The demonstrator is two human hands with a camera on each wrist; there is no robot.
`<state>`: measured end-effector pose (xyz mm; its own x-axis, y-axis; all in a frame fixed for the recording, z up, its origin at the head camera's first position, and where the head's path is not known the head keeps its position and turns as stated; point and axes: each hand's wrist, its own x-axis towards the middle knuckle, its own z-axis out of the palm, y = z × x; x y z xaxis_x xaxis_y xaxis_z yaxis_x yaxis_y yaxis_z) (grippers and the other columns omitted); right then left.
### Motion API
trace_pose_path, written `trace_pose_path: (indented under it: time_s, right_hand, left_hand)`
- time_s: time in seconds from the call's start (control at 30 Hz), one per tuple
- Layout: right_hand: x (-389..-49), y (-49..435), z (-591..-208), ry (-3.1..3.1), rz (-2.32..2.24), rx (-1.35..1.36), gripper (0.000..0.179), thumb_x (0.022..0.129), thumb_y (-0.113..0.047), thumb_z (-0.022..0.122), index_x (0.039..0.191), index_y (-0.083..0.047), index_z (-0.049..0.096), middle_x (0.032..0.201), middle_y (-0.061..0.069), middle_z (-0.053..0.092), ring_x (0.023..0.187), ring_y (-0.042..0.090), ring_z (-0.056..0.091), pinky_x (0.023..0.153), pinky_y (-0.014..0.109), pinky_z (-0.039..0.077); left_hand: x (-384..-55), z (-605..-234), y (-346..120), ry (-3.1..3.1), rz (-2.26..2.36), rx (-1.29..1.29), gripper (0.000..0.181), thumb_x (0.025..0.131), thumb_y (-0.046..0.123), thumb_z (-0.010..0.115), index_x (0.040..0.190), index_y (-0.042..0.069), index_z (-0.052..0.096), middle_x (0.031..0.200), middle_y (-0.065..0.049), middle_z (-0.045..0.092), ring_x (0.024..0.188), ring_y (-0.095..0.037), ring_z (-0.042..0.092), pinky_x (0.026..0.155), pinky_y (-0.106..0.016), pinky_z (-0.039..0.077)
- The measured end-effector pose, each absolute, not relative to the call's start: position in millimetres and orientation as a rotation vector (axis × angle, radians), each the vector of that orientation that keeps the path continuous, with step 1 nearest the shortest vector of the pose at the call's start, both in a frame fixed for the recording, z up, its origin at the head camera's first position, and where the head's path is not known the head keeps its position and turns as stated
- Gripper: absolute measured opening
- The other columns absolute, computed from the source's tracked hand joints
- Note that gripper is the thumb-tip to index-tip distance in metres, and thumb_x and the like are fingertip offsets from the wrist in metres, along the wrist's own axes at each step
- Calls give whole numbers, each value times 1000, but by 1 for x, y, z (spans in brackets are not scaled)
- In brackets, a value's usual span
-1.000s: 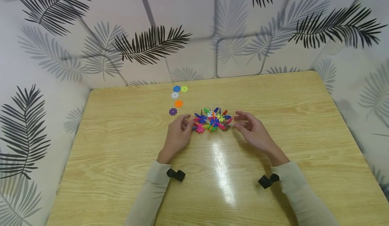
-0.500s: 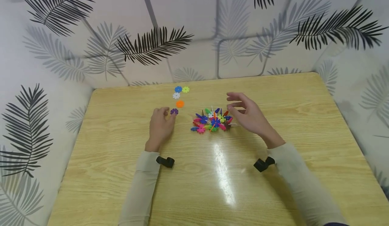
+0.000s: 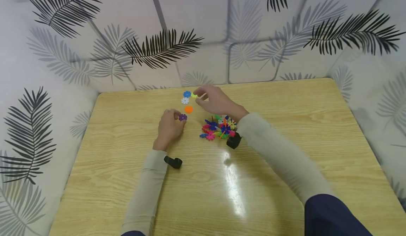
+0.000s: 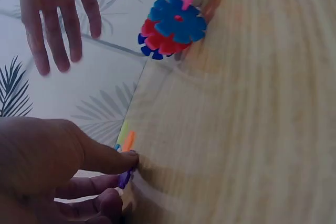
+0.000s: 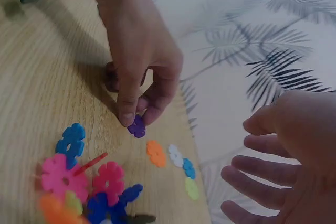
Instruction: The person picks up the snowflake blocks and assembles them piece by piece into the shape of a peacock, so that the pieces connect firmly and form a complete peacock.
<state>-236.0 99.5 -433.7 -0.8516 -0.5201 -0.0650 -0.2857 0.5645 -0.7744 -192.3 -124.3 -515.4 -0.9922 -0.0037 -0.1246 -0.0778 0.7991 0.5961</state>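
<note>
My left hand (image 3: 169, 127) pinches a purple flower-shaped interlocking disc (image 5: 137, 127) between thumb and fingers, at the table's left middle. The disc looks tilted in the right wrist view. My right hand (image 3: 217, 101) hovers with loosely spread fingers near a yellow-green disc (image 5: 191, 188), holding nothing. Beside that disc lie a blue disc (image 3: 187, 94) and a white disc (image 3: 185, 101). An orange disc (image 3: 188, 109) lies between the white and purple ones. Below my right wrist sits a colourful cluster of joined discs (image 3: 210, 135), its right side partly hidden by the arm.
The wooden table (image 3: 120, 179) meets a wall (image 3: 209, 60) with a leaf pattern at its back edge. Black wrist cameras sit on both cuffs; the right camera (image 3: 233, 141) overlaps the cluster's right edge in the head view.
My left hand went from the cluster to the purple disc and now pinches it. My right hand left the cluster's right side and crossed up and left toward the yellow-green disc.
</note>
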Motion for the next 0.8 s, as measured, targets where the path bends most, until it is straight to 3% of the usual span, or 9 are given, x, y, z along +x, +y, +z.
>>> trace_pose_path:
  time_s: [0.1, 0.3, 0.43, 0.53, 0.63, 0.8]
  right_hand:
    - [-252, 76, -438, 2538, -934, -710, 43, 112, -19, 59, 151, -1, 59, 153, 19, 63, 138, 35, 64, 119, 47, 53]
    - [-267, 40, -450, 2525, -560, -664, 46, 109, -5, 60, 155, -4, 58, 162, 14, 57, 151, 35, 55, 124, 46, 49]
    - [-264, 28, -460, 2577, -454, -603, 26, 108, -6, 64, 132, -6, 74, 141, 10, 72, 130, 29, 68, 112, 44, 58]
    - [-261, 24, -466, 2633, -406, -602, 11, 108, -8, 66, 111, -4, 75, 117, 10, 76, 107, 24, 69, 101, 41, 61]
    - [-260, 23, -469, 2659, -367, -609, 7, 108, -6, 65, 112, -3, 71, 113, 10, 73, 102, 22, 65, 100, 39, 60]
    - [-263, 27, -471, 2596, -390, -547, 18, 107, -9, 66, 124, -4, 65, 123, 11, 70, 116, 25, 66, 106, 39, 57]
  left_hand:
    - [-199, -514, -129, 2825, 1006, -38, 38, 103, 19, 73, 131, -5, 62, 127, -24, 61, 115, -38, 60, 101, -51, 55]
    - [-203, -514, -132, 2773, 1105, -50, 33, 99, 14, 77, 124, 4, 57, 120, -21, 69, 107, -37, 67, 91, -47, 57]
    - [-197, -517, -129, 2793, 1210, -57, 27, 101, 12, 75, 122, 5, 59, 116, -22, 73, 103, -38, 70, 89, -48, 57]
    - [-192, -521, -127, 2829, 1305, -78, 23, 104, 12, 73, 122, 4, 62, 115, -21, 75, 103, -37, 72, 90, -48, 59]
    - [-187, -525, -127, 2843, 1408, -97, 21, 105, 11, 73, 122, 1, 66, 114, -21, 76, 102, -36, 74, 91, -46, 61]
    - [-180, -529, -129, 2843, 1528, -122, 18, 105, 12, 72, 119, -1, 73, 114, -21, 77, 99, -34, 75, 84, -34, 59]
